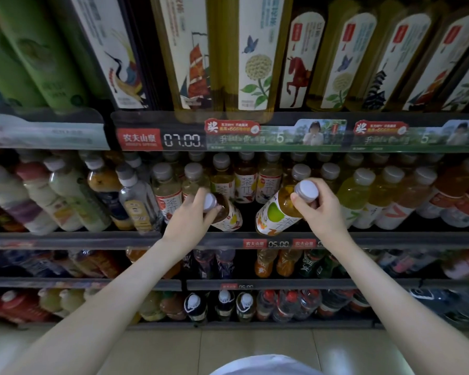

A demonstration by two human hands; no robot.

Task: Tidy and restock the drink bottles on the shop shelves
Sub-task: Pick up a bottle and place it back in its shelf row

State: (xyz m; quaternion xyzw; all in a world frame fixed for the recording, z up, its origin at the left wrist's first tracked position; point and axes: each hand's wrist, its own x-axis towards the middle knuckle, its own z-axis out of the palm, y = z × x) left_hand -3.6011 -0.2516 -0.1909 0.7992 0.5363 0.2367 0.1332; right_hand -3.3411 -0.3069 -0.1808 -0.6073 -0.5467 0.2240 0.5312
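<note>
Mid shelf [65, 237]: front rail runs full width; gap in front row at centre, above price tag [278, 243].
Back rows [245, 182]: tea bottles upright, labels fwd; use as alignment ref.
Apple-label bottle [275, 216]: in gap, R side, tilted, base near rail.
Dark tea bottle [225, 215]: in gap, L side, tilted, apart from the other.
Right hand [322, 212]: fingers & thumb clamped on neck under cap.
Left hand [190, 217]: fingers curled round neck at cap.
Step (judged): seat base first, stand upright, label fwd, flush w/ neighbours; release once steady.
</note>
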